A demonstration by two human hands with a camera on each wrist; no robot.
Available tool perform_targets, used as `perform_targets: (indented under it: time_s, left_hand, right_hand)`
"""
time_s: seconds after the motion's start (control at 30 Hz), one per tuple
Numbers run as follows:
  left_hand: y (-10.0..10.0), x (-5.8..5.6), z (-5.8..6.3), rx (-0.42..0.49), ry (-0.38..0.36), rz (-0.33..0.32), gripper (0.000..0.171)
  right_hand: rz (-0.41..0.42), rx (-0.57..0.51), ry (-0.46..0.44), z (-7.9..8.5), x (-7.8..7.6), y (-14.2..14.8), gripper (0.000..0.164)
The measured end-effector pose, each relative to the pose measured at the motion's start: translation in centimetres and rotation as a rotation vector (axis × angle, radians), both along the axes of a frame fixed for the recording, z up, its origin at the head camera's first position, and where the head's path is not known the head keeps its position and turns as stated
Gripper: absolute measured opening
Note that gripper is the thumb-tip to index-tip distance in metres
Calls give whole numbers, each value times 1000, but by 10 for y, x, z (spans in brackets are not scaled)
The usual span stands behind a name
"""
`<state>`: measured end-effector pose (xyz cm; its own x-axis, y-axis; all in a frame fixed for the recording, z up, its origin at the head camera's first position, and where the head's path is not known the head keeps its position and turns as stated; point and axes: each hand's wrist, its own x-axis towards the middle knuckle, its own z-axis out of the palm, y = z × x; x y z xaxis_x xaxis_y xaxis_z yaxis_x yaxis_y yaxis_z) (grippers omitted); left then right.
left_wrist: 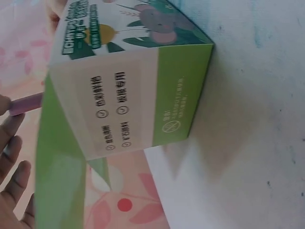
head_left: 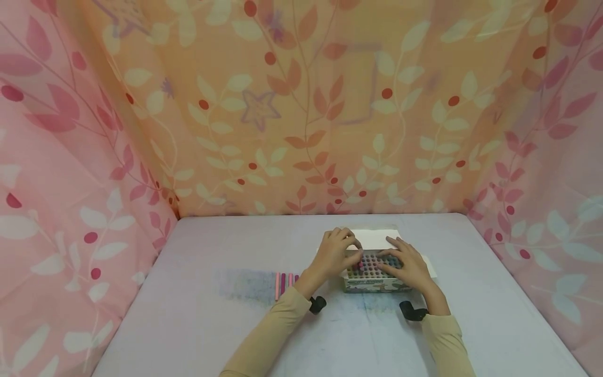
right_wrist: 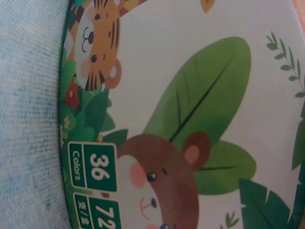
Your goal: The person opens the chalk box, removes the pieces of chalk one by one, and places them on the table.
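Observation:
An open cardboard box [head_left: 377,286] of chalk stands on the table with its lid flap [head_left: 374,238] folded back. Many colored chalk sticks [head_left: 372,267] stand upright in its holes. My left hand [head_left: 335,254] is over the box's left side, and its fingertips pinch a purple chalk stick [left_wrist: 26,104] at the box's top edge. Over the right half, my right hand [head_left: 409,264] has its fingers spread and rests at the box's top; whether it touches any chalk, I cannot tell. The right wrist view holds only the printed box front [right_wrist: 209,95] and cloth, without the hand.
Several pink and purple chalk sticks [head_left: 283,285] lie side by side on the table [head_left: 202,324] left of the box, partly behind my left forearm. Bluish smudges mark the cloth there. Floral curtains [head_left: 301,104] enclose the back and both sides.

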<state>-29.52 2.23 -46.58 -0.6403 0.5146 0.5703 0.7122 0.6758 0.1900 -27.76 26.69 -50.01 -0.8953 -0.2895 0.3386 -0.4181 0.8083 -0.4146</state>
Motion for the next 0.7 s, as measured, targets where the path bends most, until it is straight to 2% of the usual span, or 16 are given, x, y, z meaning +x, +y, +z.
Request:
perform_targets:
  time_s: [0.13,0.23,0.47,0.7]
  left_hand:
    - [-5,4,4,137,69,-9,11]
    - [-10,8,8,214,82,-12,13]
    - [-25,19,14,338,21,-23,14]
    - [-47,28,19,409,-45,-21,12]
  right_hand:
    - [2,0,12,-1,0,-1,30]
    - [6,0,28,-2,0,-1,30]
    - [14,-3,28,-4,1,0,30]
    - [15,-1,9,-2,0,1,30]
